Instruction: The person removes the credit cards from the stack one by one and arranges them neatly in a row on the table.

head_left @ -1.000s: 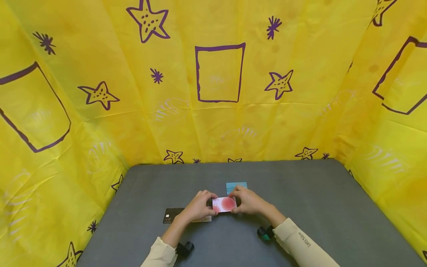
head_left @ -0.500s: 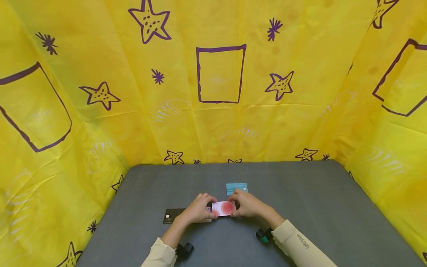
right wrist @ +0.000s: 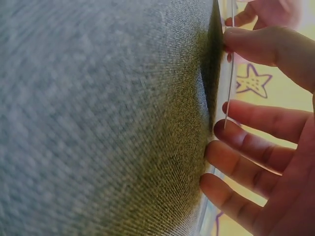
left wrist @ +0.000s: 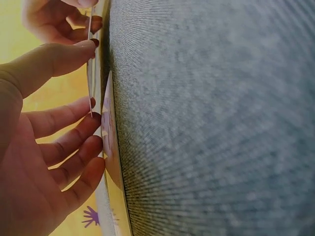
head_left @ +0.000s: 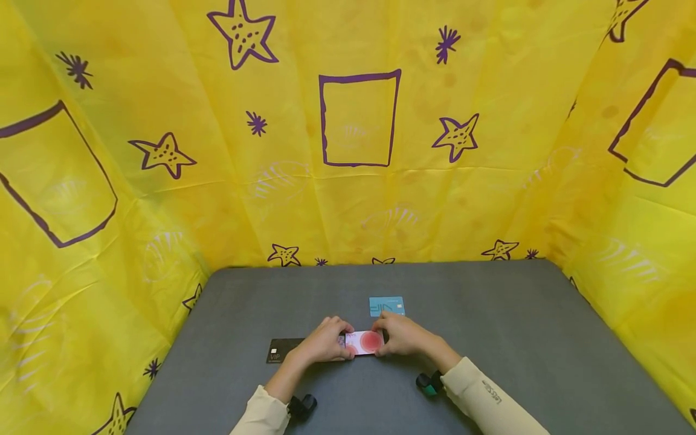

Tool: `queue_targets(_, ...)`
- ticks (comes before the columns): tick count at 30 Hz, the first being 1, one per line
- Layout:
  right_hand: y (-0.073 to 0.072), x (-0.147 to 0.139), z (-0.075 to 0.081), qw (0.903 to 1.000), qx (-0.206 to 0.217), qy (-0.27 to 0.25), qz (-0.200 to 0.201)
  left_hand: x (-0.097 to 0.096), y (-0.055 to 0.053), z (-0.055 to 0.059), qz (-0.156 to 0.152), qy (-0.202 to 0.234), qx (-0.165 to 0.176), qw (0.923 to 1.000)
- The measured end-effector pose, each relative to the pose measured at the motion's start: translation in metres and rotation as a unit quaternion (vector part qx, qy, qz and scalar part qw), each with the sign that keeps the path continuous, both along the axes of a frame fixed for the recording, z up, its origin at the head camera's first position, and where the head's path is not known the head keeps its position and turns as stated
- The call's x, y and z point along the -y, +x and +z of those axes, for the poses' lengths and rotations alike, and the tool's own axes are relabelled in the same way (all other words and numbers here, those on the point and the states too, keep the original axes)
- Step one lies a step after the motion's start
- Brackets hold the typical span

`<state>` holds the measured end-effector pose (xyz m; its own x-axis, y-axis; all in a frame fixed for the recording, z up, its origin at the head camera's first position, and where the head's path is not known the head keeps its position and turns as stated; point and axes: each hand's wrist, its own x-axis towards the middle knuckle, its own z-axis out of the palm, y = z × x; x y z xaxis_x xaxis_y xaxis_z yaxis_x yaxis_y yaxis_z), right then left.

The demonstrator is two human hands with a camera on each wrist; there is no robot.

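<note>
A white card with red-pink circles (head_left: 361, 342) is held between both hands. The left hand (head_left: 324, 339) pinches its left end, and the right hand (head_left: 403, 335) pinches its right end. In the left wrist view the card (left wrist: 90, 81) appears edge-on, slightly off the table, between thumb and fingers. The right wrist view shows the same thin card edge (right wrist: 232, 73) at the right fingertips. A black VIP card (head_left: 284, 350) lies on the table, partly hidden by the left hand. A blue VIP card (head_left: 386, 306) lies just beyond the right hand.
The grey tabletop (head_left: 462, 302) spreads around the hands. Yellow fabric (head_left: 359, 211) with purple drawings rises behind and on both sides. Black wrist devices (head_left: 301, 407) sit at the wrists, below the sleeves.
Both hands have brought the white card slightly nearer the person, with most of the shift in the first half second. The black and blue cards stay where they were.
</note>
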<state>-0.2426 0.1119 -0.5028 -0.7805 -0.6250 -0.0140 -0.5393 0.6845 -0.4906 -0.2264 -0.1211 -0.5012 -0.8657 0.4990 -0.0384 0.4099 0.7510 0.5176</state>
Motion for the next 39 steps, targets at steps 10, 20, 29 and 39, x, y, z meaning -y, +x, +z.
queue_targets(10,0.0013,0.0034,-0.0013,0.9992,-0.032,0.021,0.008,-0.0039,0.0013,0.0020,-0.004,-0.026,-0.022,0.9994)
queue_targets(20,0.0038,0.0057,-0.0023,0.9985,-0.045,0.030,0.007,-0.0023,0.0024,0.0056,-0.015,-0.060,-0.012,0.9980)
queue_targets(29,0.0043,0.0053,0.0009,0.9982,-0.037,0.042,0.019,-0.0027,0.0029,0.0081,-0.021,-0.060,-0.028,0.9976)
queue_targets(39,0.0042,0.0045,0.0012,0.9984,-0.036,0.039,0.023,-0.0003,0.0012,0.0083,-0.022,-0.081,-0.026,0.9962)
